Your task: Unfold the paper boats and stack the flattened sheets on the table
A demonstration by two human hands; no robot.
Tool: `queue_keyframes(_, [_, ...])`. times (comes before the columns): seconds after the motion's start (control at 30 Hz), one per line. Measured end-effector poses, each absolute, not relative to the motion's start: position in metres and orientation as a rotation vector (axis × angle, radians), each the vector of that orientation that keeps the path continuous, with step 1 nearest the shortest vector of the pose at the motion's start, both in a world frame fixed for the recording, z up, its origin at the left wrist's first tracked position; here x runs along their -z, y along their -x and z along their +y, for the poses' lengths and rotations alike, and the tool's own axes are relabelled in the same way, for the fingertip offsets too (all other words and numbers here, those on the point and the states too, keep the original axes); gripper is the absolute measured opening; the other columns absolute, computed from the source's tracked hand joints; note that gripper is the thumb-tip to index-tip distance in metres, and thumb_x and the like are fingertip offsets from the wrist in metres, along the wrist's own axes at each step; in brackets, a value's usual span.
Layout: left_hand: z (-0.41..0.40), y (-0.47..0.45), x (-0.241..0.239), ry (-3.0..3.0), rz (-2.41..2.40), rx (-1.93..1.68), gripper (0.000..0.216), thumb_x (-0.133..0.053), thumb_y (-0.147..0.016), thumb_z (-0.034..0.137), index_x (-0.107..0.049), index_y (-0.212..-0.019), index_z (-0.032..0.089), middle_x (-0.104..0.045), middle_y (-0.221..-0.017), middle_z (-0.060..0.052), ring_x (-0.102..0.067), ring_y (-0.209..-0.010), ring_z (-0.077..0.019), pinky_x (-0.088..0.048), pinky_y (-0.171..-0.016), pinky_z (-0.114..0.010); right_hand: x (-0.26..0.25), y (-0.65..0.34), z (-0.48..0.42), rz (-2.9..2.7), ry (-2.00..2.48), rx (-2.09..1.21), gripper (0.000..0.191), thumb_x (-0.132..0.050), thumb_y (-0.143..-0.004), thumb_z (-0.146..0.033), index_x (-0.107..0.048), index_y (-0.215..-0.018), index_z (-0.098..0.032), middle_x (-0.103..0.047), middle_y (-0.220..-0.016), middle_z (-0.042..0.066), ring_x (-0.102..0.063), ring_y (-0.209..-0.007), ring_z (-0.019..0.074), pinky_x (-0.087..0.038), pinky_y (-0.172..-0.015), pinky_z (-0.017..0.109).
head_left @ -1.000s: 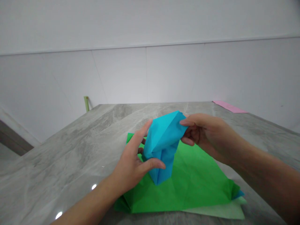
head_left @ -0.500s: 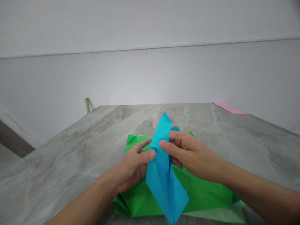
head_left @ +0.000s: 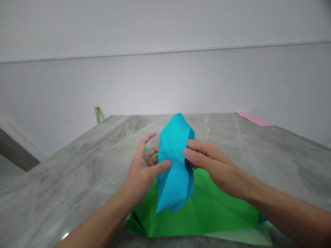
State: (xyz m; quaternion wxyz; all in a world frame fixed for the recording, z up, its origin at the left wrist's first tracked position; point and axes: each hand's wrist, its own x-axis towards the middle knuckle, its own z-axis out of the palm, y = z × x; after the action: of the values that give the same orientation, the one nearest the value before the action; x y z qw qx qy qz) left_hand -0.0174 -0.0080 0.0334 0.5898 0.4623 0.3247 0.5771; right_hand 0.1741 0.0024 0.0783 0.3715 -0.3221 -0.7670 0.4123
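Observation:
A folded piece of bright blue paper [head_left: 173, 148] is held up in the middle, between both hands. My left hand [head_left: 144, 165] grips its left side, thumb on the front face, index finger raised off the paper and other fingers partly behind. My right hand [head_left: 207, 156] pinches the right edge, thumb in front and fingertips partly hidden behind the sheet. The paper bulges with creases and has a pointed lower left corner. Under the hands lies creased green paper [head_left: 217, 210], folded over at its left end.
A grey marbled table [head_left: 85, 165] reaches back to a white panelled wall [head_left: 134, 86]. Pink paper [head_left: 256, 119] lies at the far right edge. A pale green upright piece [head_left: 97, 114] stands beyond the left edge. A pale green sheet [head_left: 243, 236] shows beneath the green paper.
The blue paper has been raised and turned, now showing a wider, fuller face. My left hand has moved up with its index finger lifted. The green paper stays in place.

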Motion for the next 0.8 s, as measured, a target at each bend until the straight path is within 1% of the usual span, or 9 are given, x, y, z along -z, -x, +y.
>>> queue_keyframes(0.13, [-0.013, 0.019, -0.029, -1.357, 0.819, -1.383, 0.045, -0.075, -0.084, 0.032, -0.056, -0.124, 0.026, -0.068, -0.12, -0.006, -0.065, -0.112, -0.0238, -0.055, -0.088, -0.032, -0.076, -0.176, -0.001, -2.222, 0.742, -0.788, 0.027, -0.04, -0.097, -0.025, -0.066, -0.099, -0.02, -0.064, -0.079, 0.001, -0.056, -0.074, 0.016, -0.043, -0.069, 0.03])
queue_keyframes(0.27, [-0.022, 0.017, -0.026, -1.319, 0.684, -1.25, 0.065, -0.078, -0.08, 0.04, -0.052, -0.138, 0.029, -0.062, -0.136, -0.007, -0.057, -0.127, -0.0294, -0.049, -0.103, -0.04, -0.065, -0.171, -0.003, -2.433, 0.787, -0.208, 0.039, -0.049, -0.094, -0.022, -0.062, -0.13, -0.021, -0.069, -0.082, 0.006, -0.056, -0.078, 0.0215, -0.039, -0.074, 0.038])
queue_keyframes(0.33, [-0.022, 0.013, -0.026, -1.239, 0.689, -1.236, 0.065, -0.081, -0.078, 0.037, -0.055, -0.137, 0.026, -0.062, -0.137, -0.007, -0.056, -0.128, -0.0303, -0.048, -0.105, -0.042, -0.062, -0.169, -0.003, -2.472, 0.757, 0.028, 0.038, -0.054, -0.094, -0.025, -0.063, -0.13, -0.022, -0.069, -0.077, 0.005, -0.055, -0.079, 0.0236, -0.037, -0.076, 0.042])
queue_keyframes(0.4, [-0.019, 0.008, -0.027, -1.093, 0.708, -1.247, 0.052, -0.077, -0.081, 0.039, -0.063, -0.128, 0.021, -0.066, -0.132, -0.01, -0.058, -0.125, -0.0309, -0.051, -0.101, -0.041, -0.062, -0.17, 0.0, -2.438, 0.755, 0.224, 0.031, -0.055, -0.095, -0.025, -0.067, -0.123, -0.023, -0.069, -0.074, 0.004, -0.055, -0.081, 0.0249, -0.035, -0.08, 0.045])
queue_keyframes(0.43, [-0.017, 0.007, -0.028, -1.004, 0.712, -1.243, 0.046, -0.074, -0.083, 0.041, -0.066, -0.123, 0.019, -0.067, -0.129, -0.012, -0.061, -0.121, -0.0314, -0.054, -0.096, -0.04, -0.063, -0.172, 0.002, -2.392, 0.786, 0.312, 0.029, -0.055, -0.095, -0.024, -0.069, -0.12, -0.023, -0.071, -0.078, 0.005, -0.056, -0.085, 0.0261, -0.035, -0.083, 0.048])
queue_keyframes(0.5, [-0.011, 0.006, -0.03, -0.857, 0.735, -1.216, 0.044, -0.07, -0.086, 0.045, -0.068, -0.118, 0.016, -0.069, -0.124, -0.015, -0.068, -0.11, -0.031, -0.058, -0.084, -0.038, -0.066, -0.177, 0.009, -2.264, 0.908, 0.445, 0.027, -0.058, -0.094, -0.024, -0.071, -0.117, -0.025, -0.073, -0.103, 0.009, -0.056, -0.101, 0.0312, -0.034, -0.09, 0.053])
queue_keyframes(0.6, [-0.005, 0.007, -0.029, -0.794, 0.78, -1.176, 0.043, -0.072, -0.085, 0.04, -0.066, -0.121, 0.017, -0.065, -0.13, -0.016, -0.069, -0.105, -0.0295, -0.059, -0.08, -0.037, -0.063, -0.185, 0.026, -2.168, 1.05, 0.435, 0.032, -0.061, -0.093, -0.025, -0.067, -0.124, -0.026, -0.06, -0.14, 0.011, -0.049, -0.125, 0.0362, -0.034, -0.1, 0.058])
queue_keyframes(0.73, [-0.001, 0.008, -0.022, -0.819, 0.874, -1.09, 0.057, -0.077, -0.082, 0.035, -0.054, -0.133, 0.022, -0.057, -0.137, -0.017, -0.062, -0.118, -0.0337, -0.058, -0.085, -0.043, -0.046, -0.19, 0.047, -2.272, 1.021, 0.108, 0.044, -0.059, -0.092, -0.022, -0.057, -0.136, -0.02, -0.052, -0.147, 0.014, -0.05, -0.131, 0.0287, -0.043, -0.105, 0.05])
queue_keyframes(0.8, [0.001, 0.008, -0.018, -0.861, 0.959, -1.072, 0.066, -0.077, -0.081, 0.039, -0.048, -0.138, 0.023, -0.056, -0.135, -0.017, -0.059, -0.121, -0.0344, -0.057, -0.086, -0.044, -0.045, -0.191, 0.05, -2.304, 1.025, -0.002, 0.041, -0.059, -0.092, -0.023, -0.06, -0.132, -0.018, -0.054, -0.145, 0.016, -0.051, -0.13, 0.029, -0.046, -0.103, 0.049])
